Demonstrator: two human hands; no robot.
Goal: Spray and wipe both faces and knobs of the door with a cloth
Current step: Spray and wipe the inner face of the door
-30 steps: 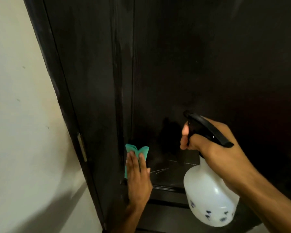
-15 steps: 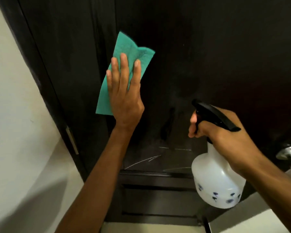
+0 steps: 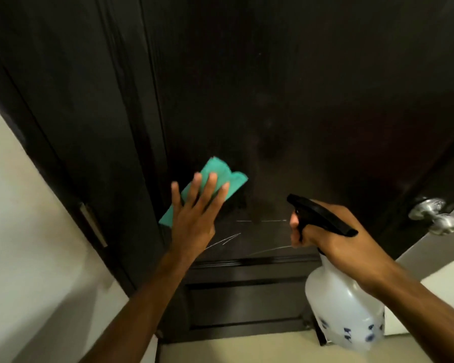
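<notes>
Left hand (image 3: 194, 218), fingers straight and spread, presses the green cloth (image 3: 207, 184) flat on the door (image 3: 273, 100). Half a second ago the cloth sat higher on the panel; it is now lower, just above the pale scratches (image 3: 226, 239): a downward wiping stroke in progress. Right of it, the right hand (image 3: 333, 237) grips the spray bottle (image 3: 344, 310), clear of the door. The knob (image 3: 434, 216), further right, appears untouched.

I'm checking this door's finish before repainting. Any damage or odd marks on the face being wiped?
Yes. Thin pale scratches cut across the dark door low on the panel, just above the lower rail, between the left hand pressing the green cloth and the right hand holding the spray bottle. They stand out as bright lines against the dark finish.
</notes>
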